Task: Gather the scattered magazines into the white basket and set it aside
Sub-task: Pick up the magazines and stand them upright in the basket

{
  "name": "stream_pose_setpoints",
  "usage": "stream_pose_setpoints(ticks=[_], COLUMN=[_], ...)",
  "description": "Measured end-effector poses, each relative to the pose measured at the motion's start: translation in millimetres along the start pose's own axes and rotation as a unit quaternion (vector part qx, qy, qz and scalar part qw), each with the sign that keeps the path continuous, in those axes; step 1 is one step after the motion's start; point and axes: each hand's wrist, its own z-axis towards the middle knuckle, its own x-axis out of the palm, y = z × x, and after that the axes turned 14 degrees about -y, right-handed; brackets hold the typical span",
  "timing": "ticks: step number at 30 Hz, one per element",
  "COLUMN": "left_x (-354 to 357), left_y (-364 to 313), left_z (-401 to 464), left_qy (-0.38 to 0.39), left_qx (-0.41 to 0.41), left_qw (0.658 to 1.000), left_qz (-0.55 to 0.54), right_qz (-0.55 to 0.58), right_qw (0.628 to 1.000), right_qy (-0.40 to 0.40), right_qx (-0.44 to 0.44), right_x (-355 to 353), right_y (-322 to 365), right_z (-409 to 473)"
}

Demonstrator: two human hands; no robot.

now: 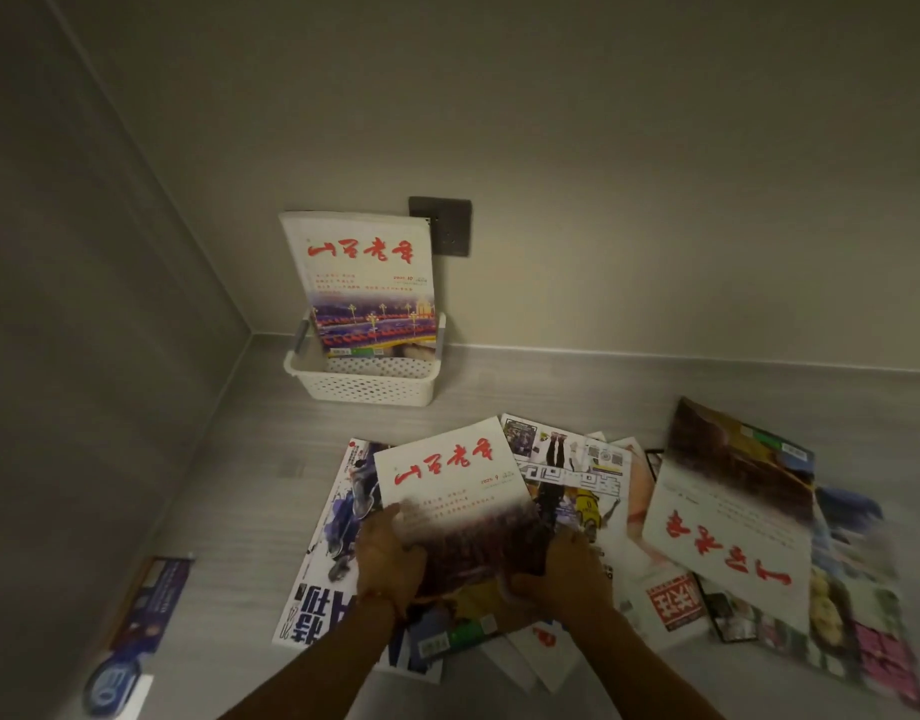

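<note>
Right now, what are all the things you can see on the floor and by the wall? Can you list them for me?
white basket: one, white with holes, on the floor against the wall near the corner
magazine in the basket: one, white cover with red title, standing upright and leaning on the wall
held magazine: one, white and dark cover with red title, lifted over the pile
scattered magazines: several, many colours, overlapping on the floor; exact count unclear
blue leaflet: one, blue, on the floor at the left, apart from the pile
wall socket: one, dark grey, on the wall behind the basket
left hand: grips the held magazine's lower left edge
right hand: grips its lower right edge
</note>
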Motion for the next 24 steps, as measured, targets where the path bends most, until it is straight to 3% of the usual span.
stream_pose_setpoints(ticks=[3,5,9,12,17,24], left_x=[-6.6,-10.5,-21.1,-38.1,-82.7,-156.8], left_y=[-6.7,-8.2,-22.5,-30.7,-43.3,-73.8], left_z=[11.1,14.8,9.6,6.7,17.0,89.9], left_qy=[0.022,0.077,0.102,0.079,0.085,-0.012], left_qx=[-0.162,-0.187,-0.057,-0.027,0.034,0.133], left_qw=[0.981,0.969,0.990,0.989,0.981,0.970], left_qz=[-0.106,-0.143,-0.081,-0.120,-0.173,-0.205], right_qz=[-0.022,-0.043,-0.060,0.114,0.327,0.316], right_qw=[1.000,0.998,0.995,0.992,0.942,0.924], right_qy=[0.003,0.017,0.021,0.020,0.059,-0.090], right_qx=[-0.017,-0.036,-0.082,-0.053,-0.037,-0.197], right_x=[-0.3,-1.6,-7.2,-17.7,-54.6,-121.9], right_y=[-2.9,-5.7,-9.1,1.0,39.2,144.2], right_z=[-1.5,-2.5,3.6,18.7,37.8,65.7])
